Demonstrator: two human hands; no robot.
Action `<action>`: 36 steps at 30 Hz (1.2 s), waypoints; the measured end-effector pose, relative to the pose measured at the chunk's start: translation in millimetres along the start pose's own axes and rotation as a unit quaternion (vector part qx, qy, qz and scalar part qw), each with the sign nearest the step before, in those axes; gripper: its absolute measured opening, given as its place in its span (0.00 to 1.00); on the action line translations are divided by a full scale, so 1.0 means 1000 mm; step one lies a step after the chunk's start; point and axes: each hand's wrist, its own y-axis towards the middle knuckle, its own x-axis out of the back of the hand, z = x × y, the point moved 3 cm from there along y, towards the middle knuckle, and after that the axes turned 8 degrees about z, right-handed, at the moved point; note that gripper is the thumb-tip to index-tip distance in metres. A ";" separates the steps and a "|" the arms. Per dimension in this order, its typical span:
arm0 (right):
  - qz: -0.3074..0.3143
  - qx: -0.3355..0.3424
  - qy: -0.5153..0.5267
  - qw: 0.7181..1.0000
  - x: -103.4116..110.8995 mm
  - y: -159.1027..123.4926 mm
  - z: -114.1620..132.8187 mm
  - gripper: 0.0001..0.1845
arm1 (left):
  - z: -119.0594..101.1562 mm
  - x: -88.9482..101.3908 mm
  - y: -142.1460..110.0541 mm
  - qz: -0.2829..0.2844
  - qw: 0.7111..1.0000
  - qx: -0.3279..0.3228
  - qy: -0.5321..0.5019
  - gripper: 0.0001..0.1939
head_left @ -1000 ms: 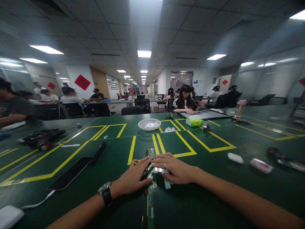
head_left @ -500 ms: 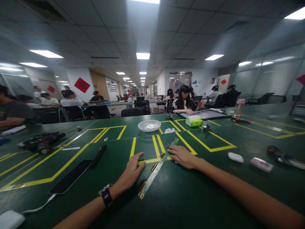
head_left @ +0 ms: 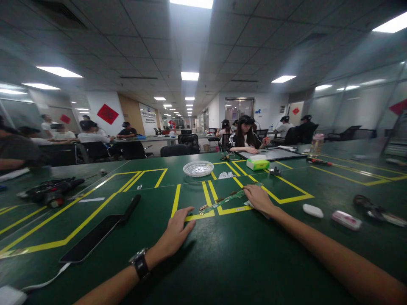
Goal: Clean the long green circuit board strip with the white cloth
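A long, narrow green circuit board (head_left: 229, 198) lies slantwise over the yellow tape lines on the table, with small brownish and gold-coloured parts along it. My right hand (head_left: 260, 200) grips its far right end, the fingers over the top and the thumb side hidden. My left hand (head_left: 174, 231) is beside the board's near left end, fingers stretched out and thumb apart, holding nothing. A dark-strapped watch (head_left: 140, 263) is on the left wrist. Under my right hand a small pale piece shows, too hidden to name.
Ahead stands a white plastic basket (head_left: 187, 173), with crumpled white paper (head_left: 226, 175) and a green tissue pack (head_left: 258, 164) to its right. A black flat device (head_left: 92, 239) with a white cable lies left, near a power tool (head_left: 54, 191). A white case (head_left: 313, 210) lies right. A person sits opposite.
My right hand has moved right and slightly away with the circuit board. The board has swung from steep to flatter, its near end now farther from me. My left hand has hardly moved.
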 end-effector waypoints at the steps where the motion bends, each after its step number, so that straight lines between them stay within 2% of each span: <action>1: -0.014 0.012 0.001 1.000 0.006 0.002 -0.003 0.28 | 0.000 0.000 0.000 0.001 1.000 0.001 0.002 0.26; 5: -0.031 0.075 0.004 0.997 0.019 0.004 -0.012 0.24 | 0.000 -0.001 0.000 0.004 1.000 -0.007 0.000 0.25; 11: 0.045 0.157 0.010 0.986 0.005 -0.007 -0.011 0.24 | -0.001 -0.001 -0.002 0.022 0.999 -0.020 0.013 0.25; 21: 0.119 0.126 -0.012 0.985 -0.002 -0.009 -0.010 0.32 | -0.011 0.001 -0.005 0.025 0.998 -0.037 0.048 0.23; 25: 0.106 0.129 -0.030 0.985 0.006 -0.010 -0.007 0.30 | -0.008 0.001 -0.006 0.026 0.998 -0.037 0.038 0.24; 30: 0.042 0.088 -0.078 0.992 0.019 -0.007 -0.001 0.28 | -0.001 0.000 -0.002 0.002 0.999 -0.034 0.002 0.23; 33: 0.059 0.086 -0.085 0.991 0.016 -0.003 0.010 0.27 | 0.005 0.002 0.002 -0.019 0.998 -0.006 -0.053 0.23; 36: 0.087 0.112 -0.079 0.987 0.011 -0.003 0.029 0.27 | 0.009 0.005 0.005 -0.034 0.994 0.012 -0.106 0.23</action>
